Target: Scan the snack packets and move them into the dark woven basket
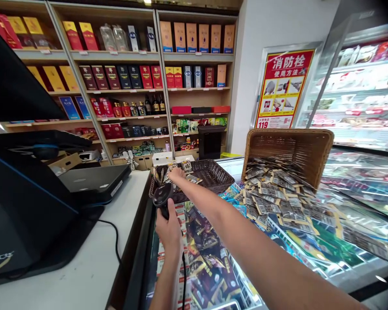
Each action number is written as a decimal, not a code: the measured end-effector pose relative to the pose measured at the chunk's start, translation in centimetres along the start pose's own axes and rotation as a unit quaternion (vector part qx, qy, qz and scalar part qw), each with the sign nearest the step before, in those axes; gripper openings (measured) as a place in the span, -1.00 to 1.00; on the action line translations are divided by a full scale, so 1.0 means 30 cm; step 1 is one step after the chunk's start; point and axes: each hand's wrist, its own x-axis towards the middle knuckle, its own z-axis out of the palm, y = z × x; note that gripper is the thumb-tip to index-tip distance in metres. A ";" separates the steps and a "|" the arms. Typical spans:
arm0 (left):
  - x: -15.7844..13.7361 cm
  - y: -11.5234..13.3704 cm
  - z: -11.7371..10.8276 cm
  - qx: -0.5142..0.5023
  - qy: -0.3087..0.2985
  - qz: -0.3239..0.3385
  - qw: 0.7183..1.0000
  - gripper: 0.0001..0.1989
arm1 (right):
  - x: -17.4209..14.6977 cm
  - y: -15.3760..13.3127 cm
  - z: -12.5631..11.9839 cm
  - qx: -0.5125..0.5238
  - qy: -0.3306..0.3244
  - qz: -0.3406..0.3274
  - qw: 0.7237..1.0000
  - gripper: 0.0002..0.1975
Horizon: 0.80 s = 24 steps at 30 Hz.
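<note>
My left hand is wrapped round the handle of a black barcode scanner, its head tilted up. The scanner's cord hangs down beside my left wrist. Stretched far forward, my right hand is at the left part of a dark woven basket. Its fingers are closed at a small packet that shows just above them. Another small packet stands at the basket's back, and several more lie around my right hand. The fingertips are partly hidden.
A tipped tan wicker basket spills many flat packets over the glass freezer top at right. A white counter holds a black checkout terminal and a flat black device at left. Shelves of boxes stand behind.
</note>
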 end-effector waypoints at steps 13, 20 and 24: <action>-0.056 0.052 0.056 -0.136 -0.062 -0.016 0.989 -0.43 | -0.276 0.235 -0.538 0.171 0.101 -0.002 0.980 -0.82; -0.114 0.064 0.092 -0.169 -0.227 -0.046 0.958 -0.33 | -0.529 0.479 -0.799 0.247 0.145 0.023 0.958 -0.72; -0.132 0.069 0.086 -0.133 -0.359 -0.043 0.923 -0.34 | -0.562 0.577 -0.838 0.276 0.176 0.055 0.943 -0.66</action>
